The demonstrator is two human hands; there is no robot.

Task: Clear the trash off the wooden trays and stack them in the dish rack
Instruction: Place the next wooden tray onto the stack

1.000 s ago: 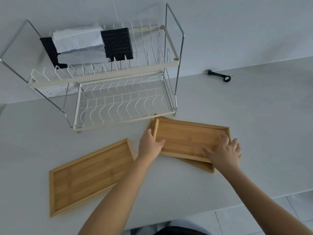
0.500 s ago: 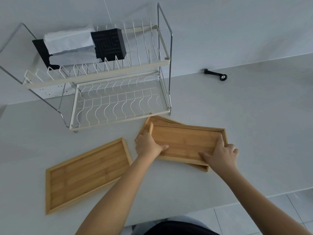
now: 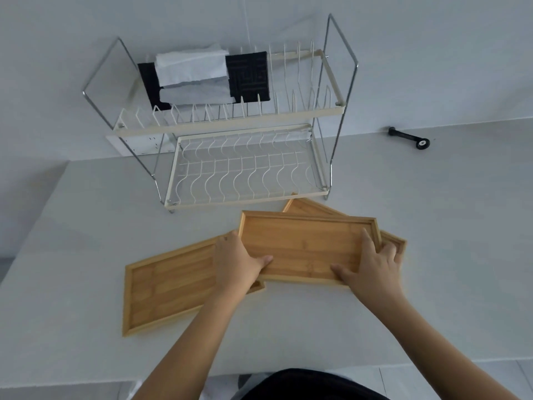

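Left hand (image 3: 236,262) and right hand (image 3: 375,264) clamp top wooden tray (image 3: 305,243) by short ends; long axis 9–3; dish rack (image 3: 248,166) at 12.

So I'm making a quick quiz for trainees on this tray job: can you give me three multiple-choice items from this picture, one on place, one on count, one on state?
1. Where is the tissue box?
A. top shelf of the dish rack
B. bottom shelf
C. on the counter

2. How many wooden trays show?
A. two
B. three
C. four

3. The tray in both hands is:
A. standing in the rack
B. held over the other trays
C. full of trash

Answers:
1 A, the tissue box sits on the dish rack top shelf.
2 B, the held tray, the left tray and a tray beneath.
3 B, the left hand and right hand grip its ends; it is bare.
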